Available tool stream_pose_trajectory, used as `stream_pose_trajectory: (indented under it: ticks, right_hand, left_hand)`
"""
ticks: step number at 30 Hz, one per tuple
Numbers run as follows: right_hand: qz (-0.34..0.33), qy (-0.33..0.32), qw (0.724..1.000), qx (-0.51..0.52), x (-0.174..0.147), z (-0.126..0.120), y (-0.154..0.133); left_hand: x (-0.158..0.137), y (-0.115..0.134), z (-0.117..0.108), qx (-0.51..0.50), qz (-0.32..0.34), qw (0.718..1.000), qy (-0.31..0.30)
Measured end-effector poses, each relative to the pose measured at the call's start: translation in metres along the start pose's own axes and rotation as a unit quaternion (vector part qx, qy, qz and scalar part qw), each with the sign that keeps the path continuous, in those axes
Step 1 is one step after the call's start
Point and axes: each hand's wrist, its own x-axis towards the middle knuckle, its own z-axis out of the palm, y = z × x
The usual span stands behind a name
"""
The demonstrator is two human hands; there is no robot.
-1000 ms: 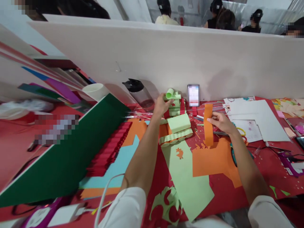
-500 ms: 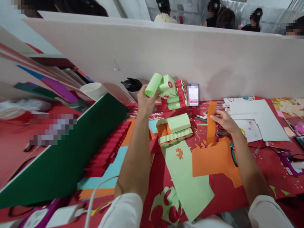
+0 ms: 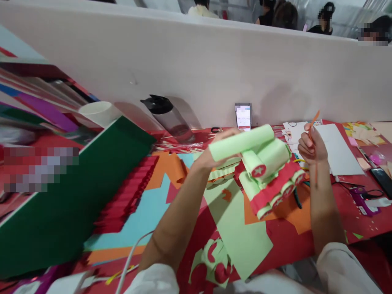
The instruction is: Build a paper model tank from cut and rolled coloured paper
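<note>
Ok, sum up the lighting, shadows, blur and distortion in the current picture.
Head view: soft shadows on the white partition beside the black-lidded bottle; same head view: the phone's screen glows, but is pixelated past reading; head view again: the bottle leans, probably wide-angle distortion, while a star on the paper tank is discernible.
</note>
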Motion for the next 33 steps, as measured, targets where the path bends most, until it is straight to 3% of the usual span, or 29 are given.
stream_pose_trajectory:
  ticks: [1, 3, 5, 8, 11, 15, 18, 22, 25, 27, 29, 31, 33]
  right_hand:
    - [0.004, -0.013, 1.000, -0.001, -0.002, 0.001, -0.003]
    - [0.009, -0.033, 0.999, -0.001, -0.005, 0.006, -0.005]
    - [0.016, -0.042, 0.999, -0.013, -0.007, 0.015, -0.005]
    - [0.044, -0.048, 0.996, -0.065, -0.008, 0.031, 0.000]
    - [0.055, -0.077, 0.988, -0.119, -0.006, 0.044, 0.009]
    - [0.012, -0.095, 0.971, -0.219, 0.000, 0.052, 0.021]
    - [-0.004, -0.094, 0.962, -0.255, 0.003, 0.053, 0.027]
    - [0.011, -0.074, 0.966, -0.247, 0.004, 0.051, 0.031]
    - [0.025, -0.058, 0.968, -0.242, 0.004, 0.048, 0.034]
    - [0.033, -0.060, 0.968, -0.242, 0.005, 0.047, 0.035]
    - [0.031, -0.068, 0.966, -0.248, 0.005, 0.046, 0.036]
    - [0.023, -0.078, 0.964, -0.251, 0.005, 0.045, 0.036]
    - [0.027, -0.097, 0.965, -0.241, 0.005, 0.045, 0.034]
  left_hand:
    - [-0.004, -0.001, 0.008, -0.017, 0.002, 0.999, -0.041]
    - [-0.011, 0.000, 0.023, -0.061, -0.020, 0.979, -0.192]
    - [-0.016, 0.002, 0.034, -0.081, -0.062, 0.955, -0.278]
    - [-0.018, 0.002, 0.042, -0.054, -0.123, 0.927, -0.350]
    - [-0.018, -0.007, 0.044, -0.006, -0.130, 0.912, -0.390]
    - [-0.020, -0.019, 0.043, 0.014, -0.121, 0.908, -0.402]
    - [-0.020, -0.014, 0.040, 0.050, -0.113, 0.914, -0.386]
    - [-0.022, 0.018, 0.039, 0.135, -0.088, 0.933, -0.320]
    - [-0.032, 0.052, 0.049, 0.206, -0.069, 0.935, -0.282]
    - [-0.042, 0.069, 0.062, 0.277, -0.026, 0.919, -0.278]
    - [-0.051, 0.078, 0.073, 0.366, -0.009, 0.884, -0.289]
    - [-0.055, 0.077, 0.076, 0.425, 0.002, 0.853, -0.304]
    - [-0.053, 0.073, 0.071, 0.437, 0.007, 0.841, -0.319]
